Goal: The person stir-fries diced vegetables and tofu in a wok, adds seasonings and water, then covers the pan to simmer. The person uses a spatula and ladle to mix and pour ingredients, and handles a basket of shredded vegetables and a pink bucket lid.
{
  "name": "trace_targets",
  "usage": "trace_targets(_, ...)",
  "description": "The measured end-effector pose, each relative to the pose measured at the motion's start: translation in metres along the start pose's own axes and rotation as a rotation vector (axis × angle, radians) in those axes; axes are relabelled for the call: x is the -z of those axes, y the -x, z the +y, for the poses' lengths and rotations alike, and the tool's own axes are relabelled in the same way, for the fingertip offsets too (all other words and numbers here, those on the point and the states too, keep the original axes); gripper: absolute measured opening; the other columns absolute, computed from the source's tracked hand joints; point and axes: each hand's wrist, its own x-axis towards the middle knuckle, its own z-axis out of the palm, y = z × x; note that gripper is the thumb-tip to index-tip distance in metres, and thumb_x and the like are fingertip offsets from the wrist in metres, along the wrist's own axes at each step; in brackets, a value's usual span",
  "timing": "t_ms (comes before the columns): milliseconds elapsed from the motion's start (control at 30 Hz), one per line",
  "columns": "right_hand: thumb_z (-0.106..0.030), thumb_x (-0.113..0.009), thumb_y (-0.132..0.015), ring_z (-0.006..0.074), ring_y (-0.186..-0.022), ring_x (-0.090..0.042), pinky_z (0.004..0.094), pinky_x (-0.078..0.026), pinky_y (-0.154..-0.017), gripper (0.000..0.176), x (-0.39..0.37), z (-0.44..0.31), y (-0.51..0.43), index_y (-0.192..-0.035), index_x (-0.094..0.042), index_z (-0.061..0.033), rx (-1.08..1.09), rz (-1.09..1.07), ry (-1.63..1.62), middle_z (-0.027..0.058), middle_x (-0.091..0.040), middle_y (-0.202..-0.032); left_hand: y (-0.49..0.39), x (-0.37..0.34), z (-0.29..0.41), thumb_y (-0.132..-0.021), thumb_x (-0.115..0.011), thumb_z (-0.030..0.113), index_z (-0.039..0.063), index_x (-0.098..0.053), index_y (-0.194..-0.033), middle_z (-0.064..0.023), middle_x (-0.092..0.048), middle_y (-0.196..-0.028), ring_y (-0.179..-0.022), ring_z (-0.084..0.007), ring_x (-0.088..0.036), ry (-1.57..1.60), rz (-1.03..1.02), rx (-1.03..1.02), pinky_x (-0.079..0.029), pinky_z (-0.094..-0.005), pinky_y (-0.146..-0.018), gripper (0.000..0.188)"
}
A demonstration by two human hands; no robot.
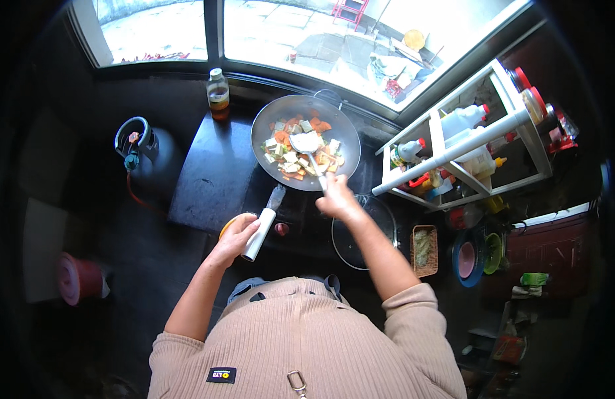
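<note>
A metal wok (267, 119) sits before me, holding sliced carrot (323, 125) and pale tofu-like cubes (290, 157) with bits of green. My right hand (336, 196) grips a long-handled metal utensil (313, 160), a ladle or spatula. Its head rests among the food, under something white (305, 141) that I cannot identify. My left hand (236, 234) is closed around the white sleeve (260, 233) of the wok's handle. Behind that hand shows a curved yellow-orange edge (224, 228), mostly hidden.
A bottle of amber liquid (219, 97) stands on the dark counter (208, 174). Right of the wok are a glass lid (347, 239), a wicker basket (423, 252) and a white rack (439, 144) of bottles. A gas cylinder (155, 144) stands at left; the window (297, 45) lies beyond.
</note>
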Motion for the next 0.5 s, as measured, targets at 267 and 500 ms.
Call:
trace_targets(267, -0.015, -0.055, -0.087, 0.0336, -0.102, -0.068, 0.0448, -0.055, -0.088, 0.040, 0.175, 0.002, -0.005, -0.126, -0.065, -0.0158, 0.145, -0.091, 0.815, 0.0154, -0.071, -0.108, 0.004, -0.010, 0.032, -0.103, -0.051, 0.028, 0.002, -0.045, -0.128, -0.0075, -0.058, -0.104, -0.068, -0.0111, -0.062, 0.497, -0.357, 0.229, -0.058, -0.0249, -0.059, 0.036)
trace_targets(500, -0.015, -0.068, -0.079, 0.0260, -0.097, -0.070, 0.0379, -0.056, -0.082, 0.027, 0.217, -0.039, -0.016, -0.105, -0.075, -0.0115, 0.024, -0.386, 0.937, 0.0122, -0.073, -0.098, 0.004, -0.009, 0.031, -0.104, -0.049, 0.030, 0.008, -0.048, -0.120, -0.0021, -0.055, -0.087, -0.059, -0.0071, -0.055, 0.393, -0.344, 0.212, -0.049, -0.0214, -0.049, 0.028)
